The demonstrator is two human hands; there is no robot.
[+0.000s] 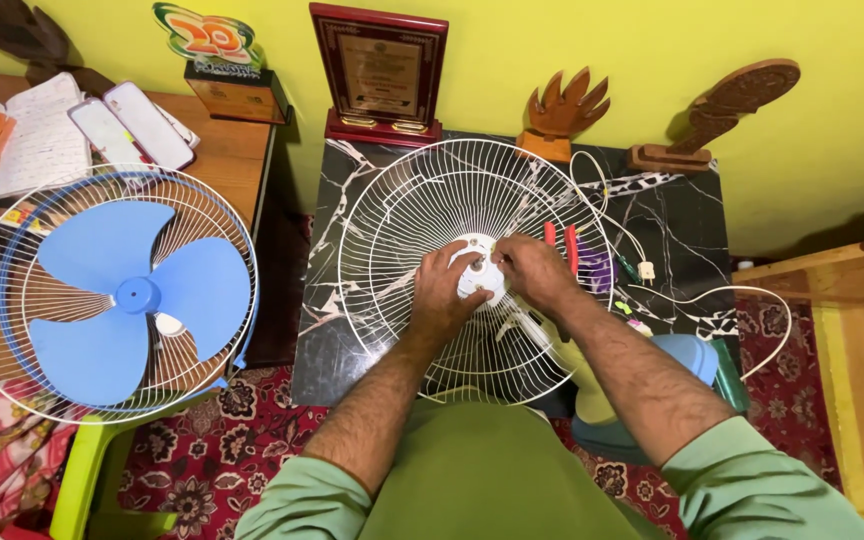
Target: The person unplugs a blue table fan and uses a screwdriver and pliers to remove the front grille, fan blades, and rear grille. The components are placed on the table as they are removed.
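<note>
Two bare forearms in green sleeves are seen reaching forward from the bottom edge, converging over the middle of a white wire fan guard (422, 215); the left hand (444, 290) is laid knuckles-up with its fingers curled and pressed against the left side of the guard's white centre hub (480, 275), while the right hand (535, 270) is bent at the wrist and its fingertips are pinched at the hub's upper right edge; whether something small is held in that pinch cannot be told. The hub is thus bracketed between both hands, touched by each, and is partly hidden under them; the guard is tilted toward the viewer, its lower rim hanging just above the person's lap and its upper rim resting over a black marble surface (677, 215). Just beside the right hand, red-handled pliers (570, 245) and a white cable (697, 295) are lain on that surface; a blue and yellow-green fan base (687, 355) is seen below the right forearm. To the left, well apart, a second guard with a blue fan blade (117, 295) is propped on a green plastic stool (87, 470) over a red patterned carpet (222, 440). Farthest back, a framed plaque (382, 70) and two carved wooden trophies (564, 110) are stood against the yellow wall (652, 40).
</note>
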